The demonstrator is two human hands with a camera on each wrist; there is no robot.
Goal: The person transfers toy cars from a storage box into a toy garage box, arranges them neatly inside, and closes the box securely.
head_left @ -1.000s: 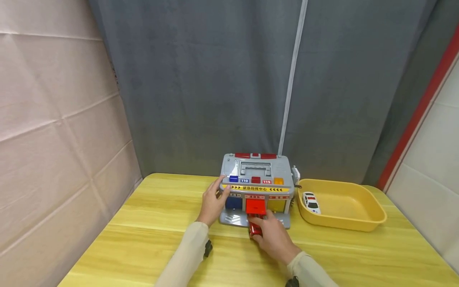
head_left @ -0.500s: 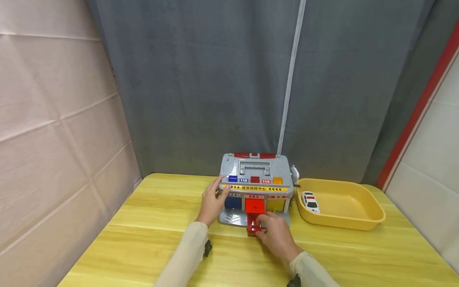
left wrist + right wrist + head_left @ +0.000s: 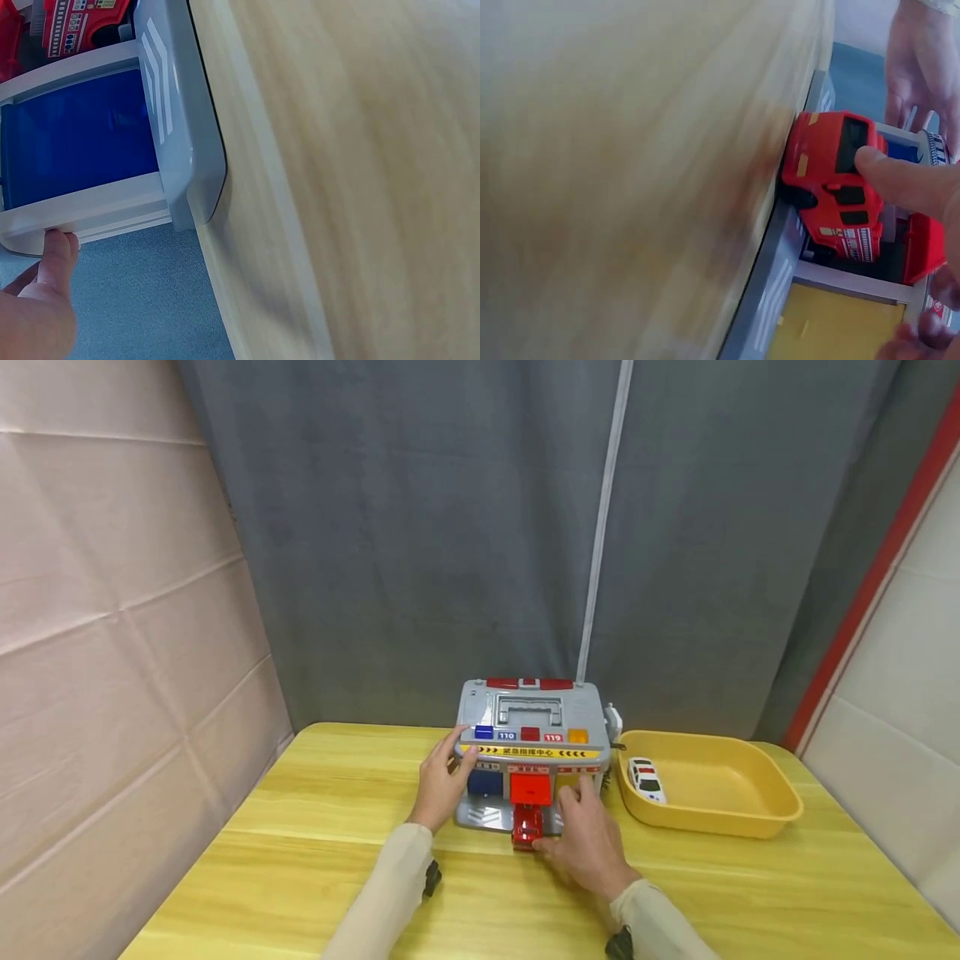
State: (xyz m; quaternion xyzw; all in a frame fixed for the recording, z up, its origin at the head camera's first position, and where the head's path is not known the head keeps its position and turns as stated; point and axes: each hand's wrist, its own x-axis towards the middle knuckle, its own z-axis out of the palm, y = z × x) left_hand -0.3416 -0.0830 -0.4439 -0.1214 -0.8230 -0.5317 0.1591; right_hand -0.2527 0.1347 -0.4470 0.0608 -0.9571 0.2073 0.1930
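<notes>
A grey toy emergency station (image 3: 480,697) stands on the wooden table, its red middle door (image 3: 531,790) swung up. Below that door a red toy fire truck (image 3: 527,828) sits half out of the bay, its front towards me. My right hand (image 3: 592,843) is at the truck's right; in the right wrist view its thumb touches the windshield (image 3: 852,142), while the other fingers are off the truck. My left hand (image 3: 438,789) holds the station's front left corner, thumb on the front edge. The blue door (image 3: 82,139) and the yellow door (image 3: 829,319) are down.
To the right of the station stands a yellow tray (image 3: 720,827) with a white toy car (image 3: 646,779) at its left end. A grey curtain (image 3: 420,543) hangs behind the table (image 3: 322,835). A pale cloth wall (image 3: 112,693) borders the left side.
My right hand has loosened from around the fire truck and shifted right, its fingers lifting towards the yellow door. The truck now shows more fully. My left hand has stayed on the station's corner.
</notes>
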